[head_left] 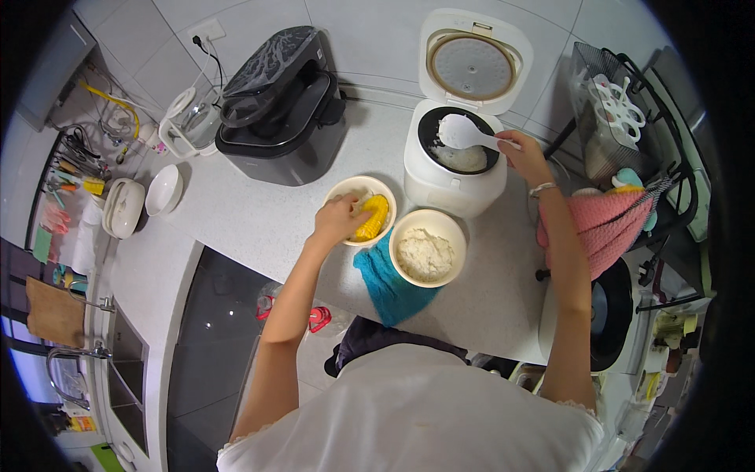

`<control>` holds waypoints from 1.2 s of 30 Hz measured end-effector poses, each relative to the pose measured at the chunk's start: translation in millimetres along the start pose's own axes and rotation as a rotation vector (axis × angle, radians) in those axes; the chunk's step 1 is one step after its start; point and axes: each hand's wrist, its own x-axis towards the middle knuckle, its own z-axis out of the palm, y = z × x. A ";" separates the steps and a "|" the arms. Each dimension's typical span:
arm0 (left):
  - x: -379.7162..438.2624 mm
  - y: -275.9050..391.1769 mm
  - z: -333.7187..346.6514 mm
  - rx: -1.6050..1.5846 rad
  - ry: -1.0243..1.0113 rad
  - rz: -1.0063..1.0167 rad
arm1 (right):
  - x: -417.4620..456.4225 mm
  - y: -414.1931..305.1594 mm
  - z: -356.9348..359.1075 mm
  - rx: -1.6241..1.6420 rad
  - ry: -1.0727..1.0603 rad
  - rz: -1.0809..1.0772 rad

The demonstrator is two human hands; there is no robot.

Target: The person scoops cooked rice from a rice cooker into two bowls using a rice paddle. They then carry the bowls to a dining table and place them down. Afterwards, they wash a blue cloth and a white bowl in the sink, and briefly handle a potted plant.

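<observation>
My right hand (522, 154) grips the handle of a white rice paddle (463, 132), its blade over the dark inner pot of a white rice cooker (451, 189) whose lid is raised. White rice (463, 159) lies in the pot. My left hand (339, 221) touches a piece of yellow corn on the cob (371, 218) in a cream bowl (332, 192); whether its fingers grip the corn cannot be told. Close to that bowl, a second cream bowl (458, 259) holds a heap of white rice (424, 255) and rests partly on a teal cloth (389, 292).
A dark grey countertop appliance (289, 153) stands at the back left, beside a glass kettle (197, 121) and a white bowl (165, 190). At right, a pink towel (607, 227) hangs from a black rack near a dark pan (616, 312). The sink (127, 377) is far left.
</observation>
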 end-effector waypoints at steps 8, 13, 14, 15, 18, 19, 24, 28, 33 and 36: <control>18.8 19.6 15.3 0.346 -0.211 -0.075 | -21.1 5.4 2.8 0.087 -0.003 -0.028; 21.9 26.2 2.4 0.207 -0.314 -0.130 | -26.5 0.7 1.4 0.107 0.009 -0.001; 24.8 23.5 -0.2 0.165 -0.353 -0.157 | -26.9 -0.7 1.4 0.131 0.019 0.007; 27.8 15.9 -1.2 0.091 -0.343 -0.135 | -26.5 -1.9 1.4 0.137 0.007 0.004; 41.9 -18.8 -1.2 -0.145 -0.293 -0.019 | -26.1 -9.3 0.0 0.142 -0.007 0.007; 43.3 -23.1 -5.5 -0.274 -0.357 -0.064 | -27.0 -14.5 -0.1 0.135 -0.001 0.018; 46.6 6.4 -52.4 -0.798 -0.376 -0.076 | -16.3 5.1 -7.2 0.188 0.017 0.012; 74.8 49.7 -67.3 -0.841 -0.227 0.019 | -11.2 0.6 -13.9 0.235 0.011 0.018; 124.0 109.6 -64.9 -0.683 -0.298 0.028 | -12.5 5.8 -14.2 0.251 0.086 -0.027; 151.5 133.3 -52.8 -0.524 -0.287 0.029 | -13.9 16.0 -16.9 0.167 0.104 -0.042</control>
